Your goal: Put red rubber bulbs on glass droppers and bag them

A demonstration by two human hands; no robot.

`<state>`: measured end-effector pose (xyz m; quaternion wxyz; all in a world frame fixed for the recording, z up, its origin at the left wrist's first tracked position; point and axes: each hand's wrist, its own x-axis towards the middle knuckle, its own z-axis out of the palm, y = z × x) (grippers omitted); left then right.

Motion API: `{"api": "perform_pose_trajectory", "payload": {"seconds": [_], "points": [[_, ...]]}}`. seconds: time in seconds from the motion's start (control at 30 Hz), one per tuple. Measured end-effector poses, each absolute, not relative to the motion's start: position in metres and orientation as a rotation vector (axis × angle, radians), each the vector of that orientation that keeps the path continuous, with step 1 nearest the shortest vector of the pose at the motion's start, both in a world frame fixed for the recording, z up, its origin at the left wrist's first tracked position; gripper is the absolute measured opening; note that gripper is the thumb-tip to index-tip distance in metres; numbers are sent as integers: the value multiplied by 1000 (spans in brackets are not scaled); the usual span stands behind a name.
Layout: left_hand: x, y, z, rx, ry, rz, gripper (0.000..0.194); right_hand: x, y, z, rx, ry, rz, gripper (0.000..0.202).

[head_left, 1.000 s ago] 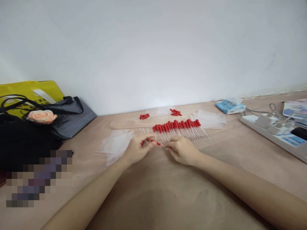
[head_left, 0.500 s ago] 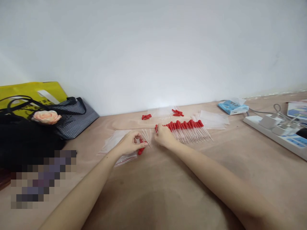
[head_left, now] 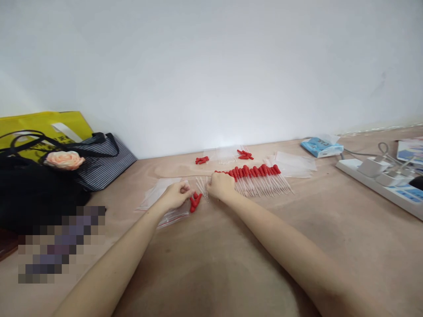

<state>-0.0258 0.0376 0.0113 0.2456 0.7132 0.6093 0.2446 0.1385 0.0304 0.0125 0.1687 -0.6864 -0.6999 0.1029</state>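
The right hand (head_left: 222,186), fingers hidden, could brush the dropper row (head_left: 254,175) askew — the left hand (head_left: 176,196) curls its fingers, pinch unclear.

Homelike setting, striped bag (head_left: 102,167), tissues (head_left: 320,147), power strip (head_left: 401,194)

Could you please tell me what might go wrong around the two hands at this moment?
The right hand is at the left end of the row of red-topped tubes; a small bump could knock neighbours out of line.
The loose red caps lie close to the left hand, so a careless sweep might scatter them.
The left forearm passes close to the thin clear bags and could drag them.
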Motion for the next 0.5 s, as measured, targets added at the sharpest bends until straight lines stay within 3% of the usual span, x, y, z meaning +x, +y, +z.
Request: {"api": "perform_pose_trajectory", "payload": {"seconds": [0.27, 0.5], "points": [[-9, 32, 9, 2004, 1967, 417, 31, 121, 41, 15, -2031, -1967, 418, 30], [-8, 32, 10, 1997, 1990, 531, 24, 118, 43, 15, -2045, -1980, 464, 34]]}}
